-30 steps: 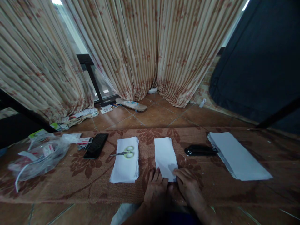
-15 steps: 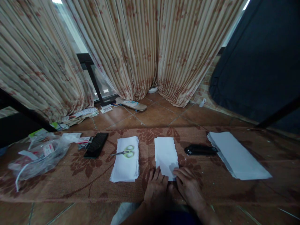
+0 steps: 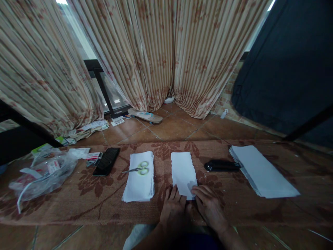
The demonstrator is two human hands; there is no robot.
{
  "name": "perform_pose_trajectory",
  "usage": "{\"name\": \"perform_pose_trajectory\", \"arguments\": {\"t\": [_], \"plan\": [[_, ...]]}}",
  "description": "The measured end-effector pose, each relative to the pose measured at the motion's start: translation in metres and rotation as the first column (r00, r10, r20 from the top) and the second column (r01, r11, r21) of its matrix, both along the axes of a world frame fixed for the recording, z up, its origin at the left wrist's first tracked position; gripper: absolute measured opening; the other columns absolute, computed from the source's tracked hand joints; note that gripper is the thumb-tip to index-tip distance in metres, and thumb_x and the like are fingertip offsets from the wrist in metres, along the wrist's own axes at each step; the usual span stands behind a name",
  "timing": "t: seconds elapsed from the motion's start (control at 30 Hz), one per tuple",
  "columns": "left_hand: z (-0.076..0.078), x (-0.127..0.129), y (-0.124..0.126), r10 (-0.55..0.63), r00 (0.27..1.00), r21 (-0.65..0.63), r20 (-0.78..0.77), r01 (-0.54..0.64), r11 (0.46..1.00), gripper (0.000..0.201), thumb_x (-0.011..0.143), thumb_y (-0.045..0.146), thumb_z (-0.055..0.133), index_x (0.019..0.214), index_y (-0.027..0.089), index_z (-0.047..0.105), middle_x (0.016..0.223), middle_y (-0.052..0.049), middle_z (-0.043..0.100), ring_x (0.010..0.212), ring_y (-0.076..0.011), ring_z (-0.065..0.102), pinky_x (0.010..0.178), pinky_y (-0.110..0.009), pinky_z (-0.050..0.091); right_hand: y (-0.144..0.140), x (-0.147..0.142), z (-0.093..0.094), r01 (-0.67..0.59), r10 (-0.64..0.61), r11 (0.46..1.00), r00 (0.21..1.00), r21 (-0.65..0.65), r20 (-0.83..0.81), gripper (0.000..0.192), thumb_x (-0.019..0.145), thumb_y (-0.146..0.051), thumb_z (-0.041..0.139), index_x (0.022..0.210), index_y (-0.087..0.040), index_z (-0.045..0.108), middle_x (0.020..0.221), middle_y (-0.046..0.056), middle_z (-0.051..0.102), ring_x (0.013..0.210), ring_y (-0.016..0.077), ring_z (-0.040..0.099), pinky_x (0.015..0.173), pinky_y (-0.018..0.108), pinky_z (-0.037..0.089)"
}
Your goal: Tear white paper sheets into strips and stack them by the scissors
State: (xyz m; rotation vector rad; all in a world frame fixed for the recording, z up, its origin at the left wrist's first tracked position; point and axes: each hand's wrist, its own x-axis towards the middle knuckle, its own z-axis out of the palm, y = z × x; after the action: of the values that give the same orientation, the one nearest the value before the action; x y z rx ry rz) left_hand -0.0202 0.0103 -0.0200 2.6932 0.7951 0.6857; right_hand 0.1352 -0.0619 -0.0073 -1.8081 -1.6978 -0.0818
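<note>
Paper strip [image 3: 183, 173] lengthwise away from hands [image 3: 191, 206]

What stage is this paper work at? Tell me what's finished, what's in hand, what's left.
Done, seemingly: a stack of narrow sheets lies on the mat with scissors on top. In hand: the left hand and right hand press the near end of a single strip. Left, judging by size: the larger paper pile on the right, beside a black stapler.

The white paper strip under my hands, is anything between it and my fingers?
Nothing visible. Both the left hand and the right hand rest their fingertips directly on the near end of the paper strip, flat on the mat.
</note>
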Motion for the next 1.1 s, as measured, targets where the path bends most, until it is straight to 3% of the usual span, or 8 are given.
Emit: {"name": "perform_pose_trajectory", "arguments": {"t": [0.5,0.8,0.93,1.1], "plan": [[0.002,-0.001,0.000,-0.007,1.000,-0.038,-0.025,0.006,0.999,0.024,0.085,0.029,0.054,0.106,0.020,0.062,0.123,-0.010,0.061,0.128,-0.0304,0.043,0.106,-0.055,0.034,-0.001,0.000,0.005,-0.004,0.004,1.000,1.000,-0.013,0.004,0.030,0.088,-0.009,0.045,0.100,-0.025,0.067,0.102,0.003,0.069,0.097,0.0198,0.060,0.086,0.036,0.052],[0.002,-0.002,0.001,-0.021,1.000,-0.097,0.017,0.023,0.995,0.029,0.083,0.027,0.054,0.111,0.019,0.062,0.126,-0.011,0.058,0.124,-0.0316,0.047,0.105,-0.056,0.034,-0.002,0.001,-0.002,0.041,-0.039,0.998,0.999,-0.039,0.032,0.035,0.084,-0.004,0.043,0.099,-0.024,0.068,0.100,0.003,0.070,0.097,0.0207,0.058,0.086,0.037,0.049],[0.014,-0.010,0.011,0.139,0.985,-0.224,0.103,-0.113,0.968,0.036,0.086,0.015,0.040,0.117,0.014,0.058,0.130,-0.015,0.054,0.123,-0.0260,0.049,0.104,-0.045,0.040,-0.003,0.000,-0.001,0.051,-0.049,0.997,0.998,-0.054,0.033,0.040,0.081,0.001,0.040,0.096,-0.023,0.068,0.102,0.003,0.070,0.100,0.0212,0.057,0.087,0.037,0.048],[0.047,-0.002,0.039,0.365,0.928,-0.497,0.081,-0.279,0.822,0.039,0.092,0.022,0.033,0.123,0.010,0.053,0.123,-0.016,0.059,0.118,-0.0231,0.054,0.100,-0.036,0.042,-0.003,-0.001,0.000,0.075,-0.074,0.995,0.997,-0.064,0.027,0.043,0.078,0.002,0.039,0.096,-0.023,0.068,0.102,0.003,0.070,0.100,0.0216,0.056,0.087,0.037,0.046]]}}
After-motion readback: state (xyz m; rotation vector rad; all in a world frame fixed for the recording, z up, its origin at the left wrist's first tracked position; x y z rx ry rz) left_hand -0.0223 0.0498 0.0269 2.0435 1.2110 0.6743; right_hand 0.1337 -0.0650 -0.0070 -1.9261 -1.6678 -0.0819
